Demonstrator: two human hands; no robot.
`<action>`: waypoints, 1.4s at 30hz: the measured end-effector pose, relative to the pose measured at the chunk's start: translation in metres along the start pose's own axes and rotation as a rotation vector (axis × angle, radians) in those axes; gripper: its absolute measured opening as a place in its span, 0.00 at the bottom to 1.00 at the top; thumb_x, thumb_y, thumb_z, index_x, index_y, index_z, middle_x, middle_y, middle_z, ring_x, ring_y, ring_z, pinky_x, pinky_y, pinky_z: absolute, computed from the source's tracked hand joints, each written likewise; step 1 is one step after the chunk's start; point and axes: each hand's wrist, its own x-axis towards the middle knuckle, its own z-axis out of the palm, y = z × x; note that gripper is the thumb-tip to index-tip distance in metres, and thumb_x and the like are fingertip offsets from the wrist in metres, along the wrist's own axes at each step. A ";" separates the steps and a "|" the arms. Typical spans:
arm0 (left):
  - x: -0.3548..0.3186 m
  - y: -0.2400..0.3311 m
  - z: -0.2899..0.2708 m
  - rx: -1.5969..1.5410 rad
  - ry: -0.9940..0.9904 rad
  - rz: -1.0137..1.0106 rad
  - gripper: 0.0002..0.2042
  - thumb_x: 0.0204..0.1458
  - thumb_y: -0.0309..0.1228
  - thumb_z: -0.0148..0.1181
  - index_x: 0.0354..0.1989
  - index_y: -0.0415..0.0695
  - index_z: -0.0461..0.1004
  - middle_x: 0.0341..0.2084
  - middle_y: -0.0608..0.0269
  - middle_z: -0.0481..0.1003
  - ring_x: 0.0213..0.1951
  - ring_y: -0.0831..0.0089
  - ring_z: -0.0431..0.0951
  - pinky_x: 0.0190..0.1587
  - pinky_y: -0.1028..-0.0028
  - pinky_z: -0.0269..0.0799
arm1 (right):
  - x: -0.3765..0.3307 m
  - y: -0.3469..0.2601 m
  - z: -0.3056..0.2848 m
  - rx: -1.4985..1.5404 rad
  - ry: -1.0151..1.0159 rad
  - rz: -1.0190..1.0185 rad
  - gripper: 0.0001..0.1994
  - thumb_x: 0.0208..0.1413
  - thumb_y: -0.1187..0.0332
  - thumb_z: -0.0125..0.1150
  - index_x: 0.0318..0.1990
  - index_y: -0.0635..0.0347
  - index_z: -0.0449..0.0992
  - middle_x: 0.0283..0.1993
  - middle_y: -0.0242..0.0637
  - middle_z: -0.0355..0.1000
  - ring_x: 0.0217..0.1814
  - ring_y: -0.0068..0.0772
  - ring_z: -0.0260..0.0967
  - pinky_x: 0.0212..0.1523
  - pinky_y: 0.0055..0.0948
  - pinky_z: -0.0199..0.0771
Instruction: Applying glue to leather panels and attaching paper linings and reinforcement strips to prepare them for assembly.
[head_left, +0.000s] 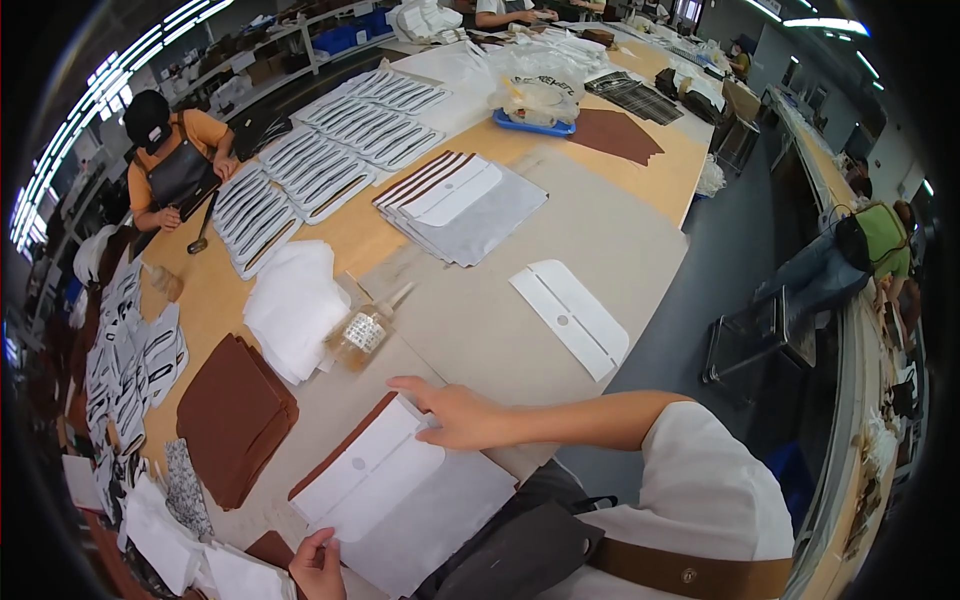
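A flat panel lies in front of me, made of a white upper piece (365, 460), a grey sheet (420, 520) and a brown strip (335, 450) along the far edge. My right hand (465, 415) rests over its far right corner, index finger stretched out and thumb apart on the white piece. At the near left corner, my left hand (318, 562) has its fingers curled and pressed together at the panel's edge. The underside of the panel is hidden. Beyond it stands a clear glue bottle (360, 335) with a nozzle, holding amber liquid.
Brown sheets (235, 420) are stacked at left, near white sheets (295, 305). Finished-looking panels (465, 205) overlap farther off; a single white piece (570, 320) lies right. Rows of slotted pieces (335, 140) cover the far table. A co-worker (175, 160) works at far left.
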 end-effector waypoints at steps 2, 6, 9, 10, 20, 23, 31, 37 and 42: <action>0.009 0.019 0.009 -0.112 0.011 0.030 0.08 0.52 0.20 0.58 0.41 0.35 0.77 0.34 0.59 0.77 0.35 0.75 0.74 0.38 0.77 0.69 | -0.002 -0.001 -0.028 0.018 0.152 -0.065 0.40 0.48 0.72 0.64 0.68 0.52 0.50 0.27 0.41 0.70 0.29 0.42 0.69 0.34 0.38 0.70; 0.043 0.081 0.047 -0.312 -0.029 0.222 0.06 0.53 0.21 0.59 0.38 0.33 0.77 0.31 0.63 0.76 0.29 0.80 0.73 0.27 0.81 0.69 | -0.013 -0.009 -0.117 0.008 0.303 0.066 0.39 0.45 0.71 0.67 0.66 0.49 0.55 0.24 0.31 0.66 0.24 0.22 0.59 0.27 0.24 0.62; 0.096 0.133 0.110 -0.420 -0.272 0.252 0.07 0.55 0.22 0.57 0.41 0.34 0.76 0.31 0.62 0.76 0.27 0.81 0.73 0.26 0.81 0.71 | -0.016 0.020 -0.187 -0.110 0.494 0.196 0.33 0.43 0.71 0.68 0.60 0.53 0.64 0.27 0.35 0.71 0.26 0.24 0.63 0.31 0.25 0.67; 0.113 0.151 0.128 -0.393 -0.345 0.244 0.08 0.55 0.22 0.57 0.41 0.34 0.77 0.29 0.63 0.76 0.24 0.81 0.73 0.26 0.81 0.69 | -0.015 0.037 -0.209 -0.138 0.549 0.212 0.32 0.44 0.72 0.67 0.60 0.54 0.64 0.26 0.33 0.70 0.25 0.23 0.62 0.31 0.24 0.66; 0.274 0.246 0.254 -0.443 -0.441 0.136 0.09 0.55 0.22 0.55 0.43 0.36 0.76 0.28 0.67 0.73 0.26 0.79 0.72 0.28 0.79 0.72 | 0.103 0.162 -0.348 -0.477 0.726 0.292 0.35 0.41 0.65 0.70 0.59 0.64 0.64 0.47 0.51 0.73 0.49 0.42 0.72 0.49 0.35 0.71; 0.301 0.252 0.275 -0.394 -0.390 0.085 0.09 0.55 0.22 0.55 0.42 0.36 0.76 0.29 0.64 0.74 0.25 0.78 0.74 0.26 0.79 0.73 | 0.136 0.202 -0.365 -0.478 0.708 0.355 0.36 0.39 0.65 0.71 0.59 0.63 0.65 0.49 0.51 0.72 0.52 0.43 0.71 0.51 0.35 0.70; 0.331 0.243 0.286 -0.252 -0.428 0.024 0.10 0.53 0.21 0.55 0.43 0.34 0.75 0.29 0.59 0.76 0.23 0.73 0.79 0.23 0.78 0.73 | 0.171 0.214 -0.361 -0.557 0.632 0.488 0.35 0.36 0.65 0.71 0.56 0.64 0.68 0.52 0.54 0.72 0.57 0.49 0.69 0.55 0.36 0.69; 0.330 0.247 0.281 -0.166 -0.461 0.049 0.10 0.52 0.21 0.55 0.43 0.33 0.75 0.28 0.58 0.76 0.21 0.74 0.78 0.22 0.78 0.73 | 0.171 0.217 -0.361 -0.531 0.625 0.520 0.32 0.35 0.67 0.69 0.54 0.65 0.71 0.51 0.54 0.73 0.56 0.49 0.70 0.55 0.36 0.69; 0.331 0.246 0.280 -0.141 -0.480 0.083 0.10 0.52 0.21 0.56 0.42 0.32 0.74 0.24 0.60 0.76 0.20 0.75 0.77 0.21 0.78 0.72 | 0.169 0.212 -0.360 -0.569 0.618 0.508 0.31 0.34 0.68 0.68 0.53 0.64 0.72 0.50 0.54 0.73 0.55 0.48 0.71 0.54 0.35 0.70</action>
